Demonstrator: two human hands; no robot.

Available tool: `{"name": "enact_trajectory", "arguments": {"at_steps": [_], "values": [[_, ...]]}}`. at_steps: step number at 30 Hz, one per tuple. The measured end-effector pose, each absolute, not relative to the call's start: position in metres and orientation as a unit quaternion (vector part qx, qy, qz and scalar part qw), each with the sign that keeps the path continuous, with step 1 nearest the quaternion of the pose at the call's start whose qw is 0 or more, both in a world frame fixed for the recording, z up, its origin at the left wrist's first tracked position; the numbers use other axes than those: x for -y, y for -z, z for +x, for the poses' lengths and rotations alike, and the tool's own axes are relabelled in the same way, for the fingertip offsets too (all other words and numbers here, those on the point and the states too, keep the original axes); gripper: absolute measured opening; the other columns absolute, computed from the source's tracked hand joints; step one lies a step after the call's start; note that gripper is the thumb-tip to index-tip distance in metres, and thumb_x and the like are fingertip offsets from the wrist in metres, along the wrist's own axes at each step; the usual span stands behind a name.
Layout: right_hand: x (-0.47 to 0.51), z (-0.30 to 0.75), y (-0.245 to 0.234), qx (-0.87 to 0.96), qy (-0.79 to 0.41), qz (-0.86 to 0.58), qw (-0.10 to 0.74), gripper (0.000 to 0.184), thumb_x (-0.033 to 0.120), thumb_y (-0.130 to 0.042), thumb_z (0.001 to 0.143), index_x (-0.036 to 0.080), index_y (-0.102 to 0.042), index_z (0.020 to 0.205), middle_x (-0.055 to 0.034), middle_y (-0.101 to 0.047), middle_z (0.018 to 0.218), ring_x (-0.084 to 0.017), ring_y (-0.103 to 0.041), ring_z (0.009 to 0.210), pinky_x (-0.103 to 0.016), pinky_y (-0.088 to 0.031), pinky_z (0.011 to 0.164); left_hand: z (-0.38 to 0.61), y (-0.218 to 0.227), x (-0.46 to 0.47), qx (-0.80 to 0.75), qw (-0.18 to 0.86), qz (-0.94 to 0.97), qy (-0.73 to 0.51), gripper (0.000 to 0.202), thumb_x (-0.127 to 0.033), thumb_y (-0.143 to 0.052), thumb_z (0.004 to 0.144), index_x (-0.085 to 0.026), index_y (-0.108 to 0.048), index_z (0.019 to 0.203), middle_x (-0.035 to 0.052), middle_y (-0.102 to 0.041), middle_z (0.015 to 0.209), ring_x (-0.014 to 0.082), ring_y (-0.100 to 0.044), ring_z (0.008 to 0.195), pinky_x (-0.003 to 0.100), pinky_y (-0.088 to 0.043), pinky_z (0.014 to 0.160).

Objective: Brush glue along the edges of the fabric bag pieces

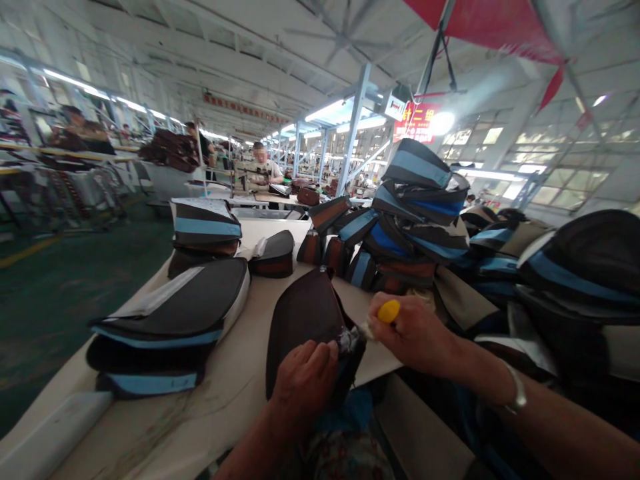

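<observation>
A dark brown, curved bag piece (pixel 303 310) stands on the table in front of me. My left hand (pixel 306 373) grips its near right edge, with the fingers bent over the top face. Whitish material (pixel 349 340) shows on that edge beside my fingertips. My right hand (pixel 410 330) is closed round a brush with a yellow handle (pixel 389 311). The brush's pale end (pixel 367 329) points at the edge, close to the whitish patch; whether it touches is too blurred to tell.
Black pieces with light-blue bands (pixel 175 307) lie at the left, and a smaller one (pixel 273 253) stands behind. Stacked similar pieces (pixel 400 220) rise at the back right, with more (pixel 585 267) at far right. A white block (pixel 57 433) lies on the pale tabletop (pixel 225 407). People work farther off.
</observation>
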State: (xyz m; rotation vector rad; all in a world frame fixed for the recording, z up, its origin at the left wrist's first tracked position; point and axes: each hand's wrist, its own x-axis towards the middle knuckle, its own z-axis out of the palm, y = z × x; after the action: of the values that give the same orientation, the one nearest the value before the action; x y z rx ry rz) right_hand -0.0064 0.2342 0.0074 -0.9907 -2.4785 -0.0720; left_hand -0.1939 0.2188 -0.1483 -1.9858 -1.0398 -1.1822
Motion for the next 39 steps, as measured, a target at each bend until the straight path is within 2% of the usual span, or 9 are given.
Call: {"name": "enact_trajectory", "arguments": {"at_steps": [3, 5, 9, 12, 15, 21, 26, 32, 39], "values": [[-0.24, 0.002, -0.009, 0.791, -0.187, -0.387, 0.436, 0.017, 0.033, -0.06, 0.088, 0.019, -0.059, 0.078, 0.0037, -0.051, 0.057, -0.013, -0.052, 0.051, -0.025, -0.039, 0.052, -0.222, 0.143, -0.22, 0.388, 0.271, -0.727, 0.497, 0.015, -0.011, -0.053, 0.091, -0.014, -0.056, 0.106, 0.0015, -0.059, 0.072, 0.0148, -0.051, 0.062, 0.029, -0.041, 0.059], [-0.244, 0.0, 0.004, 0.657, -0.392, -0.369, 0.528, 0.02, 0.034, -0.064, 0.084, 0.019, -0.055, 0.075, 0.0079, -0.04, 0.048, -0.01, -0.038, 0.039, -0.021, -0.034, 0.043, -0.242, 0.144, -0.223, 0.4, 0.235, -0.71, 0.53, 0.013, -0.015, -0.056, 0.091, -0.016, -0.057, 0.104, 0.0028, -0.061, 0.079, 0.0147, -0.055, 0.069, 0.027, -0.045, 0.065], [-0.255, -0.024, 0.058, 0.448, -0.649, -0.323, 0.523, 0.03, 0.033, -0.068, 0.078, 0.019, -0.047, 0.062, 0.0099, -0.035, 0.041, -0.006, -0.022, 0.035, -0.022, -0.042, 0.047, -0.261, 0.164, -0.231, 0.494, 0.201, -0.644, 0.549, 0.015, -0.028, -0.063, 0.089, -0.019, -0.058, 0.101, 0.0042, -0.063, 0.089, 0.0177, -0.059, 0.083, 0.029, -0.048, 0.077], [-0.263, -0.048, 0.092, 0.38, -0.722, -0.289, 0.501, 0.033, 0.036, -0.07, 0.077, 0.019, -0.048, 0.06, 0.0098, -0.038, 0.041, -0.006, -0.027, 0.036, -0.037, -0.055, 0.067, -0.259, 0.187, -0.227, 0.601, 0.153, -0.528, 0.58, 0.024, -0.04, -0.063, 0.087, -0.018, -0.057, 0.095, 0.0051, -0.06, 0.089, 0.0201, -0.06, 0.081, 0.031, -0.05, 0.072], [-0.265, -0.066, 0.104, 0.351, -0.753, -0.249, 0.497, 0.028, 0.035, -0.07, 0.077, 0.018, -0.051, 0.065, 0.0098, -0.044, 0.046, -0.006, -0.028, 0.039, -0.049, -0.054, 0.083, -0.254, 0.207, -0.209, 0.648, 0.058, -0.465, 0.601, 0.026, -0.044, -0.055, 0.09, -0.018, -0.055, 0.095, 0.0036, -0.058, 0.085, 0.0189, -0.061, 0.075, 0.03, -0.051, 0.066], [-0.26, -0.082, 0.098, 0.335, -0.758, -0.25, 0.501, 0.029, 0.032, -0.07, 0.08, 0.018, -0.05, 0.063, 0.0093, -0.045, 0.048, -0.006, -0.028, 0.039, -0.056, -0.051, 0.092, -0.243, 0.215, -0.19, 0.561, 0.033, -0.555, 0.613, 0.058, -0.047, -0.066, 0.081, -0.017, -0.049, 0.129, 0.0137, -0.059, 0.119, 0.0281, -0.061, 0.107, 0.044, -0.053, 0.09], [-0.253, -0.077, 0.072, 0.367, -0.718, -0.296, 0.512, 0.03, 0.032, -0.073, 0.078, 0.018, -0.05, 0.065, 0.0106, -0.043, 0.046, -0.004, -0.025, 0.036, -0.047, -0.056, 0.084, -0.238, 0.179, -0.203, 0.526, -0.102, -0.56, 0.632, 0.031, -0.03, -0.06, 0.087, -0.021, -0.064, 0.117, 0.0073, -0.062, 0.107, 0.0206, -0.063, 0.097, 0.032, -0.053, 0.084], [-0.248, -0.077, 0.039, 0.529, -0.501, -0.326, 0.602, 0.025, 0.034, -0.074, 0.075, 0.018, -0.055, 0.072, 0.0106, -0.04, 0.04, -0.006, -0.032, 0.036, -0.022, -0.051, 0.053, -0.235, 0.137, -0.205, 0.451, -0.244, -0.58, 0.633, 0.02, -0.03, -0.061, 0.087, -0.024, -0.072, 0.103, 0.0024, -0.062, 0.096, 0.0168, -0.062, 0.09, 0.027, -0.049, 0.081], [-0.262, -0.082, 0.028, 0.671, -0.263, -0.341, 0.603, 0.024, 0.041, -0.063, 0.086, 0.018, -0.059, 0.08, 0.0056, -0.048, 0.054, -0.013, -0.055, 0.051, -0.024, -0.048, 0.052, -0.227, 0.134, -0.203, 0.445, -0.259, -0.585, 0.626, 0.019, -0.03, -0.059, 0.088, -0.022, -0.073, 0.099, 0.0029, -0.06, 0.093, 0.017, -0.06, 0.088, 0.026, -0.046, 0.076]]}}
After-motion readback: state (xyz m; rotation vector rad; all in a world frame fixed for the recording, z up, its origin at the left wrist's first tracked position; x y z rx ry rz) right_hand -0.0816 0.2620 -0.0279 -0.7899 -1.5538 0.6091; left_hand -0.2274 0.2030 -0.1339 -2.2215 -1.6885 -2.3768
